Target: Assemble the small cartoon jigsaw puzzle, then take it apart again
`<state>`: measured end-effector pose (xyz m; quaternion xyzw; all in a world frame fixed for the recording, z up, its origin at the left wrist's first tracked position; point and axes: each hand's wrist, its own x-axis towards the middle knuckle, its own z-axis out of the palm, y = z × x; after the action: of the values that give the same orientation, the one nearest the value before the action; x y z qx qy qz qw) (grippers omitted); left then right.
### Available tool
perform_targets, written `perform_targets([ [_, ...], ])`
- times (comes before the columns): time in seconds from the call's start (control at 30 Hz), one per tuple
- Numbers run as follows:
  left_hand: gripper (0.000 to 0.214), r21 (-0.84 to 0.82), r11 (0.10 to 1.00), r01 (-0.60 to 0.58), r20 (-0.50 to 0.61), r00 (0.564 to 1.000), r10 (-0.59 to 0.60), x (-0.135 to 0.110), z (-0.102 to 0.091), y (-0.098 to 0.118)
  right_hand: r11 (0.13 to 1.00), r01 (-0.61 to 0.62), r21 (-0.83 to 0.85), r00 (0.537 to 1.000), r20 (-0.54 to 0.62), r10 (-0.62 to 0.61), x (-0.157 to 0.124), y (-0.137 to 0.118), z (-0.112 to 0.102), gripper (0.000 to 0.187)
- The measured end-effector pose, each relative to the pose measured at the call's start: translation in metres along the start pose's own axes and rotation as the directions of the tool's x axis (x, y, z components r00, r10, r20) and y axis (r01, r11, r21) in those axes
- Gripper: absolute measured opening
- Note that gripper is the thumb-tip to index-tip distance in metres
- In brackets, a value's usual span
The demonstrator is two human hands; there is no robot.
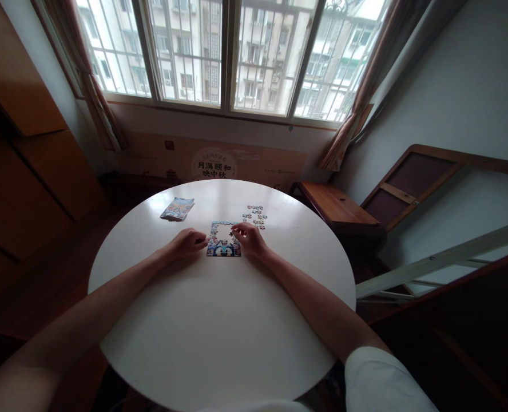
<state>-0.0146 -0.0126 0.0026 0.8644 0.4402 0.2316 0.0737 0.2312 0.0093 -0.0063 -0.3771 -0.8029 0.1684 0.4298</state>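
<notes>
A partly assembled jigsaw puzzle [223,251] lies flat on the white round table [219,320], with a pale gap in its middle. My right hand [250,237] is over the puzzle's right edge, fingers pinched on a small dark puzzle piece [231,233] at the border of the gap. Just left of the puzzle rests my left hand [189,241], its fingers curled into a loose fist with nothing seen in it. Several loose puzzle pieces [257,212] are spread beyond my right hand, picture side hard to make out.
A colourful printed packet [178,209] lies at the table's far left. Beyond the table's right edge stand a wooden bench [337,201] and a leaning framed panel [412,171]. A barred window [228,57] with tied curtains is behind, and wooden cabinets [35,171] are at left.
</notes>
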Motion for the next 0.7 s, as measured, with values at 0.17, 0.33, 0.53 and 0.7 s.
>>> perform_targets([
  [0.17, 0.040, -0.019, 1.000, -0.007, -0.012, 1.000, 0.007, 0.0004, -0.0012, 0.0018, 1.000, 0.016, -0.008, 1.000, 0.013, -0.016, -0.0007, -0.0008, -0.0004, 0.015],
  [0.33, 0.039, -0.006, 1.000, -0.001, -0.001, 1.000, 0.001, 0.0007, -0.0010, 0.0016, 1.000, 0.005, -0.006, 1.000, 0.000, -0.005, -0.0011, -0.0001, 0.0004, 0.020],
  [0.53, 0.038, -0.022, 1.000, -0.014, -0.004, 1.000, 0.014, 0.0004, 0.0001, -0.0008, 1.000, 0.004, 0.003, 1.000, 0.002, -0.004, -0.0013, 0.0003, 0.0007, 0.021],
  [0.7, 0.038, -0.006, 1.000, -0.022, -0.005, 1.000, 0.022, 0.0004, 0.0000, -0.0005, 1.000, 0.004, -0.002, 1.000, 0.001, -0.004, -0.0016, -0.0021, -0.0005, 0.020],
])
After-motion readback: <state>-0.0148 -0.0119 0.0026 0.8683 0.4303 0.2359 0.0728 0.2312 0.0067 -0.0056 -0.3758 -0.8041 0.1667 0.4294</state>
